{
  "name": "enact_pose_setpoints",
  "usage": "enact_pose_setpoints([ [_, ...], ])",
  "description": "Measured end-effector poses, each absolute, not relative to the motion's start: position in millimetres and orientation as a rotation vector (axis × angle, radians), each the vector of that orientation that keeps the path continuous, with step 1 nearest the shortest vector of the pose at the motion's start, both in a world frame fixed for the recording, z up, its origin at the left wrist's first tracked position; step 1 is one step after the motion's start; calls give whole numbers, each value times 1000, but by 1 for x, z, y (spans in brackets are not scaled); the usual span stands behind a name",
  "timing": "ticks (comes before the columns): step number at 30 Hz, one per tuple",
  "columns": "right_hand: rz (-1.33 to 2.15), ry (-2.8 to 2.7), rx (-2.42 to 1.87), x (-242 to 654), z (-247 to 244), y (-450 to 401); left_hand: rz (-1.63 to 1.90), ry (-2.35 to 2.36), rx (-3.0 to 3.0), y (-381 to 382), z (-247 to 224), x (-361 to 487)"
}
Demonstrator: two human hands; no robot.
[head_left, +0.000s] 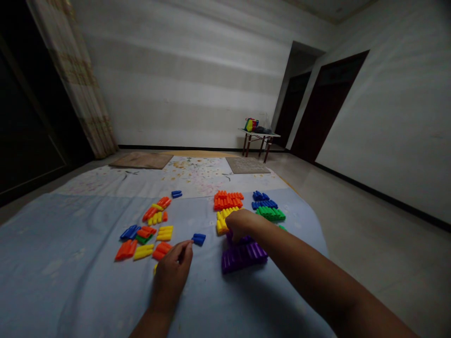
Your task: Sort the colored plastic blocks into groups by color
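My left hand (pixel 175 264) is low in the middle, thumb and fingers pinched together at the near left end of a small joined pair of blue plastic tube pieces (pixel 199 240). Over the sorted blocks on the right, my right hand (pixel 240 224) reaches down with its fingers curled between the yellow tube pieces (pixel 222 222) and the purple tube pieces (pixel 244 258). Its fingertips are hidden, so what they grip cannot be seen. Beside my left hand lie orange tube pieces (pixel 162 250), partly covered by it.
Mixed small clusters, such as yellow pieces (pixel 165 233) and blue pieces (pixel 130 232), lie scattered left. Stacked orange (pixel 228 201), blue (pixel 264 204) and green rows (pixel 270 213) lie right. A blue cloth (pixel 105 291) covers the surface; two mats lie beyond. A small table (pixel 260 134) stands behind.
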State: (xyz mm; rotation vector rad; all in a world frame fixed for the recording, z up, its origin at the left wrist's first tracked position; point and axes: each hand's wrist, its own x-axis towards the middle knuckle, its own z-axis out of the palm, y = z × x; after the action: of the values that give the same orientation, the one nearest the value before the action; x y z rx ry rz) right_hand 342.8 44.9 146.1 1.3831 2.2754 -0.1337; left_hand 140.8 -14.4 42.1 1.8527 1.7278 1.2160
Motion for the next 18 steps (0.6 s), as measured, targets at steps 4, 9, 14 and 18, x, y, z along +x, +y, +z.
enact_pose_setpoints([
  [4,-144,2290,1378,342,137,45,1223,1723,1854,-16,43,141],
  [9,-189,2326,1398,346,136,47,1222,1699,1856,-16,43,141],
  [14,-237,2497,1526,359,148,46,1230,1716,1862,-14,41,138],
  [18,-278,2697,1905,376,152,40,1261,1702,1880,-13,39,137],
])
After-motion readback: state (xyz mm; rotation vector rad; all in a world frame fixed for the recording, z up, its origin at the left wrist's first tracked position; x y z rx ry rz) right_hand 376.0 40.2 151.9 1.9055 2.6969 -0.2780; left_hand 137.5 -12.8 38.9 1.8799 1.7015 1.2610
